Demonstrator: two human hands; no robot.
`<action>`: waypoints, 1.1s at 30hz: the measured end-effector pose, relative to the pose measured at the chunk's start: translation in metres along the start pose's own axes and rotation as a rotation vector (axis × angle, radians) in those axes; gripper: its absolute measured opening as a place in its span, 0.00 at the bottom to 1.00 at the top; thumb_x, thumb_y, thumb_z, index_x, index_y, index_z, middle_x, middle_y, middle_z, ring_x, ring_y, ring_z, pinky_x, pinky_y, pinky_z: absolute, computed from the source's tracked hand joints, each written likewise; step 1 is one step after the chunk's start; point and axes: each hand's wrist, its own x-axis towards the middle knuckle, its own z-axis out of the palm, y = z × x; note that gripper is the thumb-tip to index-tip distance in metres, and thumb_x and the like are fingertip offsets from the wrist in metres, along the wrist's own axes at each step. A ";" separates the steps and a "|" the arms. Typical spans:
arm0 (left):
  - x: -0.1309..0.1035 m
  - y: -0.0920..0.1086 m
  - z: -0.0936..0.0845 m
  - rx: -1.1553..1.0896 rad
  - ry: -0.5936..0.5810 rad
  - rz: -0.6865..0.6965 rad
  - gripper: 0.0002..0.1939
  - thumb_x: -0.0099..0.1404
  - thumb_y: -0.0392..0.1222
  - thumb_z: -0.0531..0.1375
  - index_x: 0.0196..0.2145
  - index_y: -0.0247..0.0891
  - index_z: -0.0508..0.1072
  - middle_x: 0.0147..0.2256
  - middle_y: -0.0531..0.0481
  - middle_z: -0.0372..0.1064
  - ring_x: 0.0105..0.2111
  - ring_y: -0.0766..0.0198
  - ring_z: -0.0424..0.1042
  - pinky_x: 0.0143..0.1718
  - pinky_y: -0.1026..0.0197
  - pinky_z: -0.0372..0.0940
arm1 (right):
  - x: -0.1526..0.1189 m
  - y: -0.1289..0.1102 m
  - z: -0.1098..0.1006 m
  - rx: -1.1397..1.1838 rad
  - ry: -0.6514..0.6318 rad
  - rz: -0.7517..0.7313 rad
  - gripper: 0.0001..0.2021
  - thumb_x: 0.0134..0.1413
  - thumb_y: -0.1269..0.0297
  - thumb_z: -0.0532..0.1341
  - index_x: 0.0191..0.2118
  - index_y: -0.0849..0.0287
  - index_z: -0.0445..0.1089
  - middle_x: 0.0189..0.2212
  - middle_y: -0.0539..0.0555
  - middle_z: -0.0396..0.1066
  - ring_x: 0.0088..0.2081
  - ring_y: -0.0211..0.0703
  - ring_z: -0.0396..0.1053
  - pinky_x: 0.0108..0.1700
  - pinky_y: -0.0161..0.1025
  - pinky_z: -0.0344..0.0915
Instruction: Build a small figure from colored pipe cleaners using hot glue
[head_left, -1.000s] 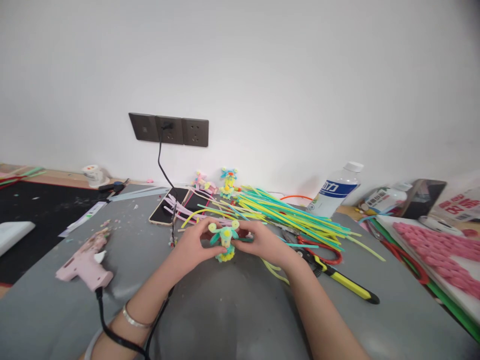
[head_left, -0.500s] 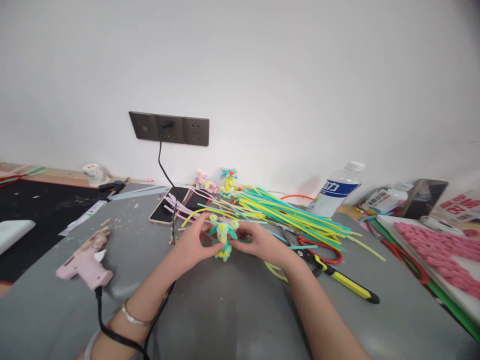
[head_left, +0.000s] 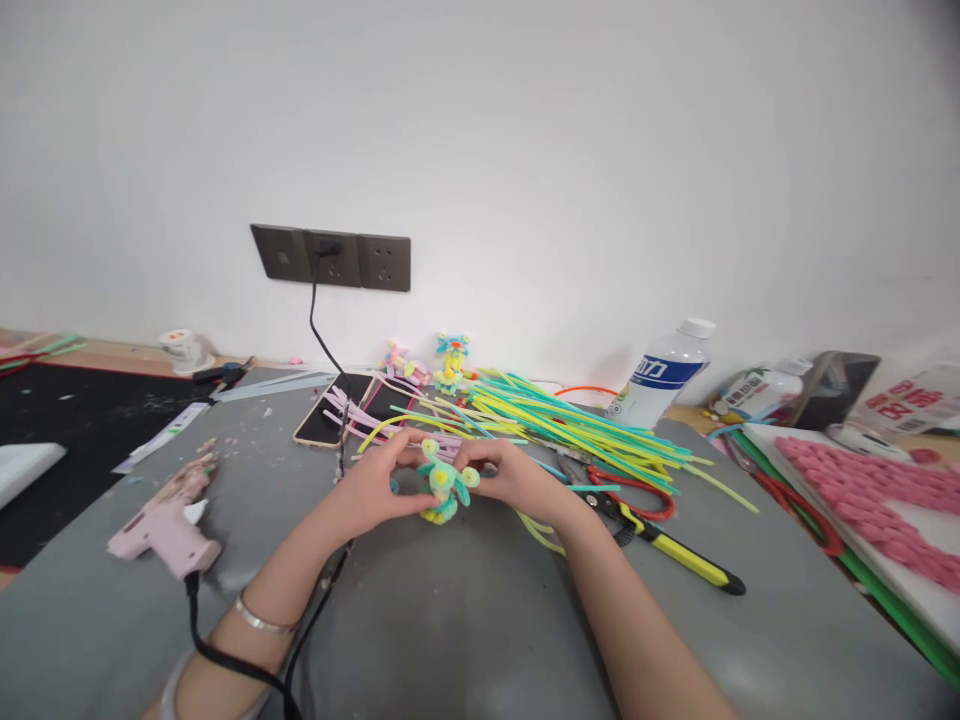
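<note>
Between my two hands is a small green and yellow pipe-cleaner figure [head_left: 444, 484], with round knobs on top and leaf-like side pieces. My left hand [head_left: 376, 488] pinches it from the left, thumb low near its base. From the other side, the fingers of my right hand [head_left: 510, 478] close on it. The figure leans to the right, just above the grey tabletop [head_left: 442, 620]. Behind it lies a loose bundle of yellow and teal pipe cleaners [head_left: 570, 420]. Two similar figures stand by the wall, a blue-yellow one [head_left: 451, 364] and a pink one [head_left: 403, 362].
A pink glue gun [head_left: 169, 525] lies at left, its black cord running under my left arm. Near my right forearm are yellow-black pliers [head_left: 686, 560] and red-handled scissors [head_left: 637, 500]. Phones [head_left: 330, 410], a bottle [head_left: 664, 375] and a pink braided piece [head_left: 877, 500] lie farther out.
The figure has tipped from upright to a rightward lean, turned between my fingers. Both hands keep hold of it. The whole view has shifted slightly.
</note>
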 end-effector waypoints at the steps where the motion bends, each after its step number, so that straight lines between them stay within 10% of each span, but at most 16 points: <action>1: 0.000 0.000 0.000 -0.007 0.000 -0.005 0.28 0.56 0.41 0.69 0.51 0.42 0.62 0.45 0.46 0.75 0.50 0.54 0.74 0.51 0.54 0.67 | 0.000 -0.001 0.000 -0.001 0.012 -0.003 0.11 0.54 0.57 0.66 0.28 0.60 0.75 0.28 0.52 0.72 0.33 0.42 0.66 0.38 0.36 0.62; 33: 0.002 0.004 -0.001 0.001 0.036 -0.017 0.21 0.55 0.42 0.69 0.42 0.42 0.63 0.37 0.52 0.75 0.43 0.56 0.76 0.45 0.57 0.67 | 0.005 0.008 0.006 -0.078 0.116 -0.015 0.07 0.51 0.65 0.65 0.25 0.59 0.74 0.28 0.52 0.72 0.33 0.43 0.66 0.36 0.38 0.61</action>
